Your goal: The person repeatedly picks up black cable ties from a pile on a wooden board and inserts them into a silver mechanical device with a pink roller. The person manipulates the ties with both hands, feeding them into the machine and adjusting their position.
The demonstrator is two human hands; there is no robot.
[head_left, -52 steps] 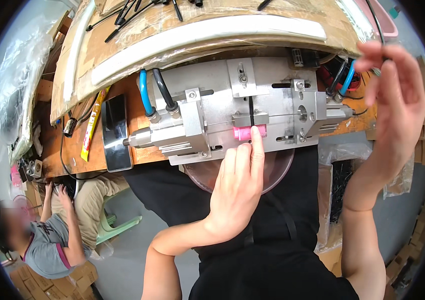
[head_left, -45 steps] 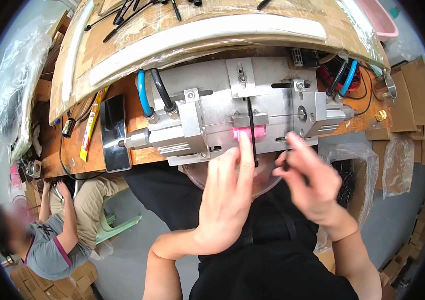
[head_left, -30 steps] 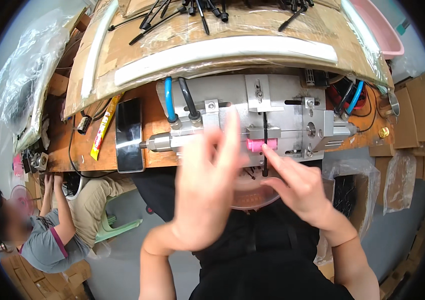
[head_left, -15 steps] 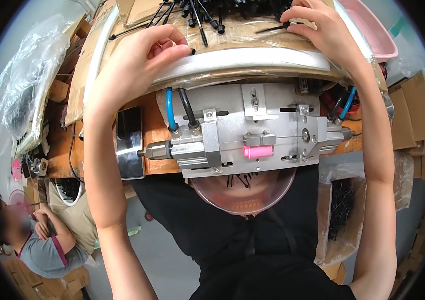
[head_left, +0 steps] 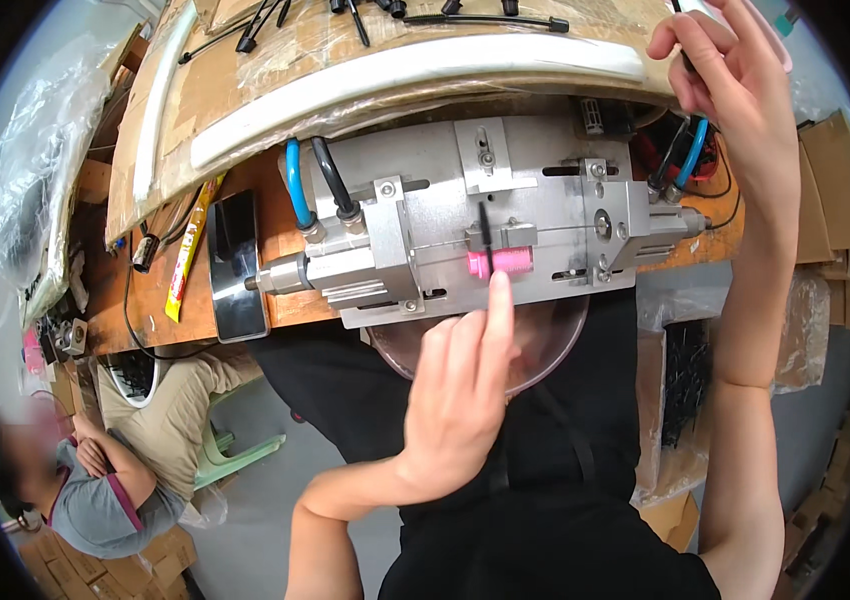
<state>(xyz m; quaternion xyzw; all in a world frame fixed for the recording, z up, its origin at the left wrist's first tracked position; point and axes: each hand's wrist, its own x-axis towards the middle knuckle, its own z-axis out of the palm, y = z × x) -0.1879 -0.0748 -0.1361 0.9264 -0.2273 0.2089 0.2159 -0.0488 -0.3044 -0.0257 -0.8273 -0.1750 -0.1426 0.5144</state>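
Currently, left hand: the left hand [head_left: 453, 410] is loosely spread, palm down, index finger stretched forward, the others bent; it grips nothing, and its index tip meets the lower end of a black rod [head_left: 486, 228].
Right hand: raised at the upper right, the right hand [head_left: 730, 75] has its fingers curled in, pinching a dark thin piece [head_left: 686, 62] that is mostly hidden by the fingers.
Black rod: it lies lengthwise across the pink cylinder [head_left: 518, 261], pointing away from the person; its edges are slightly blurred.
Pink cylinder: crosswise on the metal fixture [head_left: 545, 207], near its front edge, just beside a small metal block [head_left: 519, 234].
Hoses: a blue hose [head_left: 294, 185] and a black hose [head_left: 331, 180] stand at the fixture's left side.
Bowl: a round bowl [head_left: 567, 345] shows partly under the fixture's front edge.
Bench: on the wooden bench [head_left: 130, 322], left of the fixture, a phone [head_left: 235, 265] lies near a yellow packet [head_left: 188, 258].
Cardboard ledge: beyond the fixture, the cardboard ledge [head_left: 275, 95] carries more black rods [head_left: 485, 20] and a white strip [head_left: 415, 82].
Co-worker: a seated person in a grey shirt [head_left: 95, 510], arms folded, at the left.
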